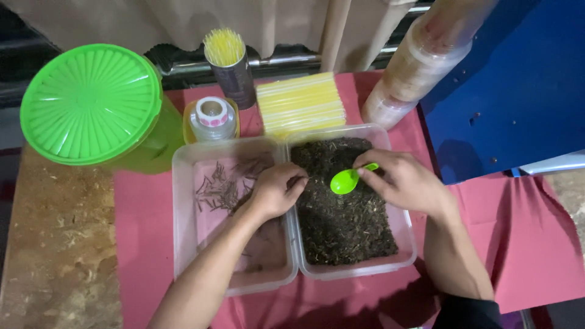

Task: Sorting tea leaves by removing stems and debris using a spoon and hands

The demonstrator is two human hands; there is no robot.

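Observation:
Two clear plastic trays stand side by side on a red cloth. The right tray [405, 244] is filled with dark crumbly plant matter [341, 219]. The left tray [183, 231] holds a few dry twigs [220, 190]. My right hand [405, 181] holds a small green plastic spoon [345, 181] over the dark matter. My left hand [275, 190] rests with curled fingers across the rim between the two trays, its fingertips at the edge of the dark matter; whether it pinches anything is hidden.
A large green lidded container [91, 103] stands at the back left. Behind the trays are a roll of tape on a yellow lid [212, 117], a cup of yellow sticks [226, 58], a pack of yellow straws [300, 102] and a stack of clear cups [420, 61]. A blue panel [512, 85] lies to the right.

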